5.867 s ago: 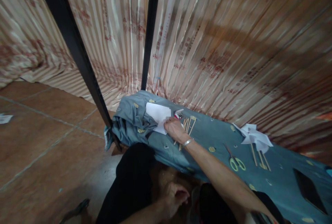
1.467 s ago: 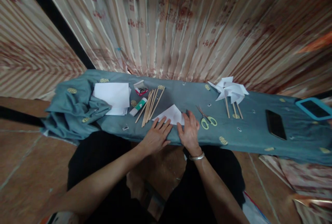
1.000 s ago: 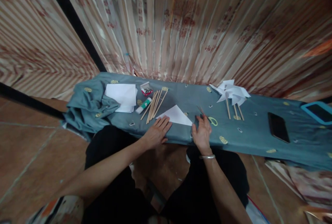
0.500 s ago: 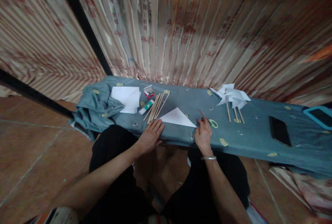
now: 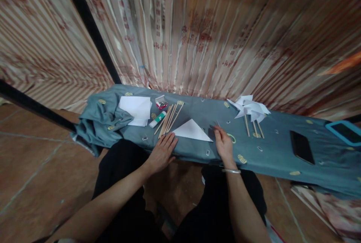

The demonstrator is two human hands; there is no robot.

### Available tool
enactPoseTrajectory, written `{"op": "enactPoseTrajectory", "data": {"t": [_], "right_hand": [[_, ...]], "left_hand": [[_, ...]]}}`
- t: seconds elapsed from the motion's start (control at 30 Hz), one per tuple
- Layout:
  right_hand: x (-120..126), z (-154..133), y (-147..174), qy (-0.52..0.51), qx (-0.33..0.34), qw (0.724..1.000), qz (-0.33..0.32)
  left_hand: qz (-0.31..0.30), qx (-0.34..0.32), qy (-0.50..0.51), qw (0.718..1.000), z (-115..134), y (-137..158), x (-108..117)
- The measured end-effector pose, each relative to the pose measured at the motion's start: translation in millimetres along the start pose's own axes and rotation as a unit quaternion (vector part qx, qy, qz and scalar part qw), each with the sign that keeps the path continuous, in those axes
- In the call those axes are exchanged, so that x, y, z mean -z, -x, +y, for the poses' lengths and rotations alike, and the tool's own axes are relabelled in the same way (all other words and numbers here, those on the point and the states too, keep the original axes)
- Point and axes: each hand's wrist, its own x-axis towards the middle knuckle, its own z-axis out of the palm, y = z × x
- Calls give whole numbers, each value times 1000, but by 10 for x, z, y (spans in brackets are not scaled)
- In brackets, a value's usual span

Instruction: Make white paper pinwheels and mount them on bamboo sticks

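Flanking one paper triangle (image 5: 192,131) are one left hand (image 5: 161,153) and one right hand (image 5: 224,145).

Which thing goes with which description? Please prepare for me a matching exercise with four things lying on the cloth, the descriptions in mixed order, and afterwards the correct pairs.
Things
1. folded paper
2. glue stick
3. pinwheels
4. phone

Descriptions
A. green and white, beside loose wooden sticks
B. black, near the blue-framed device
C. white triangle between the left hand and the right hand
D. white, with pointed blades and sticks as handles

Right pairs
1-C, 2-A, 3-D, 4-B
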Motion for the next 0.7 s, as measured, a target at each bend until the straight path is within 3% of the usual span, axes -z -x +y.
{"op": "enactPoseTrajectory", "data": {"t": [0.1,0.23,0.4,0.5,0.6,0.7], "right_hand": [[-111,-76,13,28,48,997,-56],[-239,-185,12,18,46,996,-74],[-21,-248,-43,-35,25,999,28],[193,-288,11,18,23,994,104],[258,-377,177,71,70,993,70],[172,-493,395,83,116,990,-8]], "left_hand": [[8,-4,-2,1000,-10,6,-16],[16,-7,7,1000,-22,3,-35],[54,8,54,997,10,-10,-14],[91,3,85,992,74,-28,42],[117,-18,92,989,172,-85,127],[121,-38,74,989,297,-202,217]]}}
